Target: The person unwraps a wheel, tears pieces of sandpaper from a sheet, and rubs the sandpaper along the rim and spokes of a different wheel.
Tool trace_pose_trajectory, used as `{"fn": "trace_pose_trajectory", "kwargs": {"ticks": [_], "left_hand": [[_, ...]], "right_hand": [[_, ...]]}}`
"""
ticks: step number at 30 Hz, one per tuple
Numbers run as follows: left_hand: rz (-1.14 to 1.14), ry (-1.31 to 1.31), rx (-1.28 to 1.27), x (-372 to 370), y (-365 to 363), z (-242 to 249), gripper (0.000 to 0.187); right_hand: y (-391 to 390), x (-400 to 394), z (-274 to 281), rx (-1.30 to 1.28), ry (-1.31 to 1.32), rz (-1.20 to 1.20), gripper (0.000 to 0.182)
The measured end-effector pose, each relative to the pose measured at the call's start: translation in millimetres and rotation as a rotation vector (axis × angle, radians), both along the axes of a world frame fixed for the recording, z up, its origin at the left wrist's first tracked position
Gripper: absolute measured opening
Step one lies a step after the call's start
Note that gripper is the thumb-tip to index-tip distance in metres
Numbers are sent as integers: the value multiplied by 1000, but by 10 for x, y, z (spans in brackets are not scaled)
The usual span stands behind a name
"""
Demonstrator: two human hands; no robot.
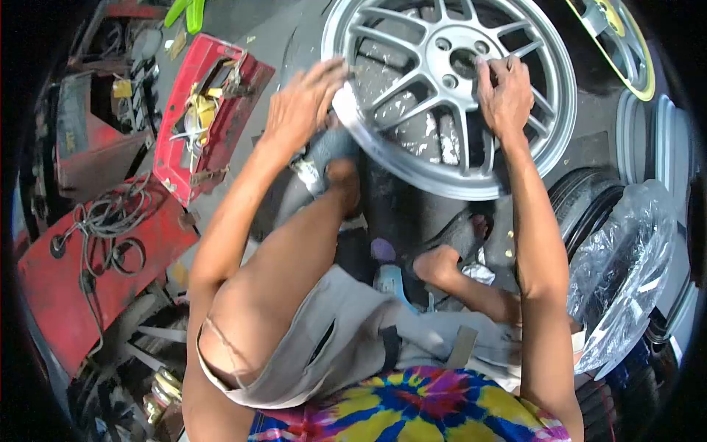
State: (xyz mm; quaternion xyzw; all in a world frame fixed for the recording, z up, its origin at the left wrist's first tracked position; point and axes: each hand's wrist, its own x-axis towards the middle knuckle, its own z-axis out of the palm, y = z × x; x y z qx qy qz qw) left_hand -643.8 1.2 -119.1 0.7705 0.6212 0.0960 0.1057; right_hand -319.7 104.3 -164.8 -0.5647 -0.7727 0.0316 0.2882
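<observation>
A silver multi-spoke wheel rim [451, 92] lies face up over the floor in front of me, between my feet. My left hand [305, 103] is at its left outer edge, fingers stretched out and slightly blurred, with the fingertips over the lip. Just below those fingertips, a bright white patch shows along the lip. My right hand [507, 92] is on the right of the hub, its fingers bent and closed over a spoke, thumb beside the centre hole. Its palm side is hidden.
At left are a red toolbox [166, 158] with tools and a red panel [62, 265] carrying a coiled grey cable [110, 221]. A yellow-edged wheel [648, 85], a black tire [582, 195] and clear plastic wrap [626, 272] stand at right. A light-blue object [392, 281] is near my legs.
</observation>
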Motion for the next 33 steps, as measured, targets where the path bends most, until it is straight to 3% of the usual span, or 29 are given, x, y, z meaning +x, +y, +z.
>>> {"fn": "trace_pose_trajectory", "kwargs": {"ticks": [3, 5, 7, 8, 9, 11, 13, 19, 22, 25, 27, 30, 33], "left_hand": [[5, -51, 109, 92, -260, -141, 36], [36, -57, 2, 154, -441, -58, 37], [-1, -29, -24, 56, -234, -17, 36], [-81, 29, 107, -23, -81, -74, 35], [-37, 71, 29, 12, -3, -19, 35], [-53, 88, 82, 64, -136, -49, 35], [-108, 6, -3, 73, -364, -20, 35], [-265, 251, -67, -43, 147, 315, 32], [-452, 43, -278, -131, 51, 398, 31], [-396, 234, -194, -152, 354, 529, 31], [-472, 225, -48, -110, 230, 385, 29], [-421, 36, -303, 55, -79, 496, 28], [-413, 152, -167, -117, 269, 445, 28]], "right_hand": [[-13, 12, 0, -10, -42, -3, 31], [19, 24, -36, 4, -27, -1, 32], [-2, -5, 20, 14, -42, -19, 32], [2, 4, -23, -8, -29, -16, 31], [-1, 13, -20, 3, -54, -3, 30], [-4, 18, -8, 5, -22, 9, 30], [6, 13, -8, 3, -30, -13, 29], [7, 33, -80, 26, -35, -35, 28], [28, 30, -108, 89, -45, -30, 29], [15, 36, -79, 70, -23, -13, 28], [25, 50, -131, 90, -21, -13, 28], [32, 51, -132, 106, 18, 2, 26], [-24, 3, 13, 49, -13, -8, 30]]}}
